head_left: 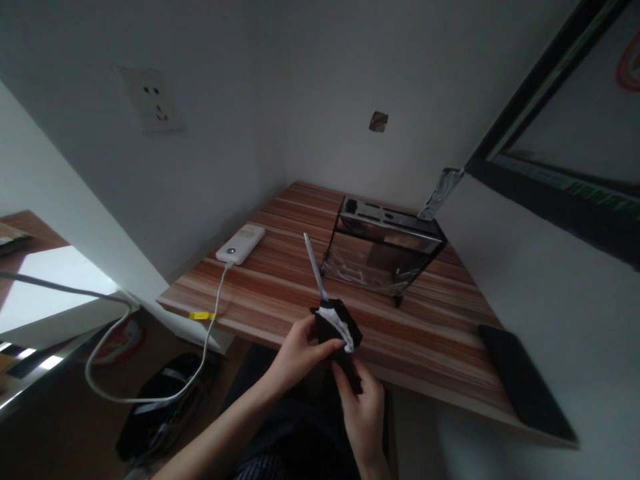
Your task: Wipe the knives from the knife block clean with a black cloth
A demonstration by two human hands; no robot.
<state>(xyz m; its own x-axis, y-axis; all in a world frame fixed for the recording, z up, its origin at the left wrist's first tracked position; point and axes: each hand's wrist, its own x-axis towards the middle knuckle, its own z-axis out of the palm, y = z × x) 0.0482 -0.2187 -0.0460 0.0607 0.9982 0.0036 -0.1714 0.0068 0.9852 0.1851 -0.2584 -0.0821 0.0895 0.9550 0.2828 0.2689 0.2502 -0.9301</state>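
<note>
Just above the table's front edge, my left hand [301,350] pinches a small black item [325,329] with a white band or lining along its middle; it looks like folded fabric, but its kind is unclear. My right hand [361,393] grips the lower dark part of the same item from the right. Both hands are closed, thumbs on top, and some fingers are hidden underneath. A slim pale grey pen-like stick [315,265] points away from the far end of the black item; whether they touch I cannot tell.
On the wood-grain table [280,293] stand a black-framed rack [385,247] with clear panels and a white power bank [241,244], its cable [213,320] looping off the left edge. A flat black object [525,383] lies at the right edge. A black bag [160,393] rests below left.
</note>
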